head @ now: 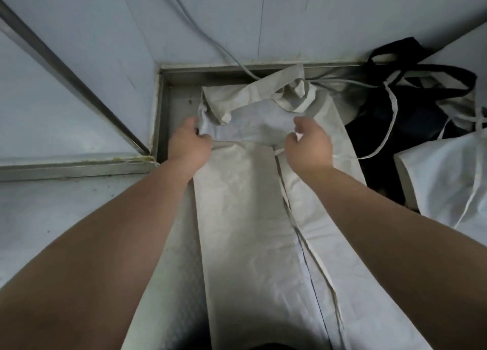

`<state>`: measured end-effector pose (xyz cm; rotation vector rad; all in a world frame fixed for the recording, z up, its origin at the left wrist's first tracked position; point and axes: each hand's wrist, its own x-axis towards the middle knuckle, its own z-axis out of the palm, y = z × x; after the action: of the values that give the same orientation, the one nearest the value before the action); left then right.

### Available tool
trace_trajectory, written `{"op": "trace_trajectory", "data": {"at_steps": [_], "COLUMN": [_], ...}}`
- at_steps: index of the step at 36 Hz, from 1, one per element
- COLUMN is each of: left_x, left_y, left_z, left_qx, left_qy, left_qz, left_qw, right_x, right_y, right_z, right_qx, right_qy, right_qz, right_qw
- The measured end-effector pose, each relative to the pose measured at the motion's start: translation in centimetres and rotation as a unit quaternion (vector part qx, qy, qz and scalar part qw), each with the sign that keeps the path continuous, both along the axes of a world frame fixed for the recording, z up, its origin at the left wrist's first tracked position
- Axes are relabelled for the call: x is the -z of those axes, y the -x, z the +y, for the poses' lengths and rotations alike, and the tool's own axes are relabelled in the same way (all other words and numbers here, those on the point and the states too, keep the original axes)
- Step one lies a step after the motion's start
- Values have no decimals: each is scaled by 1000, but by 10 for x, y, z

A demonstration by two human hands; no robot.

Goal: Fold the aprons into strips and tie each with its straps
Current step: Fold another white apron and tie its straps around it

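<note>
A white apron [245,218] lies lengthwise on the steel table, its sides folded in so it forms a long strip running away from me. Its far top end [263,94] is crumpled against the table's back rim. A thin white strap [324,270] trails down the strip's right side. My left hand [189,141] pinches the fabric at the strip's upper left edge. My right hand [308,144] hovers over the upper right part with curled fingers touching or pinching the cloth; which one I cannot tell.
A dark apron or bag [411,104] with black straps lies at the right, crossed by white straps. Another white apron [445,176] is heaped at the far right. The steel rim [163,112] and walls bound the table at left and back. A grey cable [224,49] hangs down the wall.
</note>
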<state>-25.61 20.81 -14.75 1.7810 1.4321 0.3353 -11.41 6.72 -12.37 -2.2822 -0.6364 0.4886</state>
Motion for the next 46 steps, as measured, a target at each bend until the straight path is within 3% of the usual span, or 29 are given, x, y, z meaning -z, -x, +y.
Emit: {"op": "trace_trajectory", "data": {"at_steps": [5, 11, 13, 15, 17, 20, 24, 28, 32, 34, 38, 40, 43, 46], "left_x": [-5, 3, 3, -1, -6, -5, -3, -2, -7, -9, -2, 4, 15, 19], "left_y": [-3, -13, -18, -20, -19, -17, -18, -18, -20, -20, -25, -31, -47, -60], "left_z": [22, 42, 52, 58, 62, 70, 72, 62, 24, 1, -44, -64, -77, -78], "left_qx": [-93, -76, -61, -4, 61, 75, 58, 14, 95, 143, 239, 241, 211, 196], "left_qy": [127, 100, 61, -20, -117, -194, -179, -218, -235, -200, -36, 13, -8, -82], "left_qz": [-96, -72, -24, 89, 182, 240, 175, 86, 13, -5, 66, 91, 98, 166], "left_qw": [983, 989, 996, 996, 974, 948, 966, 972, 967, 969, 968, 966, 972, 963], "right_x": [6, 14, 13, 13, 14, 16, 19, 24, 20, 18, 16, 19, 23, 26], "right_y": [9, 1, -4, -8, -12, -15, -19, -23, -29, -29, -25, -25, -27, -31], "right_z": [22, 34, 41, 46, 50, 54, 53, 45, 29, 18, -5, -15, -20, -22], "right_qx": [-185, -270, -275, -280, -293, -316, -321, -264, -154, -133, -175, -216, -236, -243], "right_qy": [134, 222, 234, 241, 245, 249, 233, 163, 101, 101, 169, 188, 158, 133], "right_qz": [33, -17, -25, -30, -23, -10, -6, -15, -43, -37, 6, 4, 28, 40], "right_qw": [973, 937, 932, 929, 924, 915, 918, 951, 982, 985, 970, 958, 958, 960]}}
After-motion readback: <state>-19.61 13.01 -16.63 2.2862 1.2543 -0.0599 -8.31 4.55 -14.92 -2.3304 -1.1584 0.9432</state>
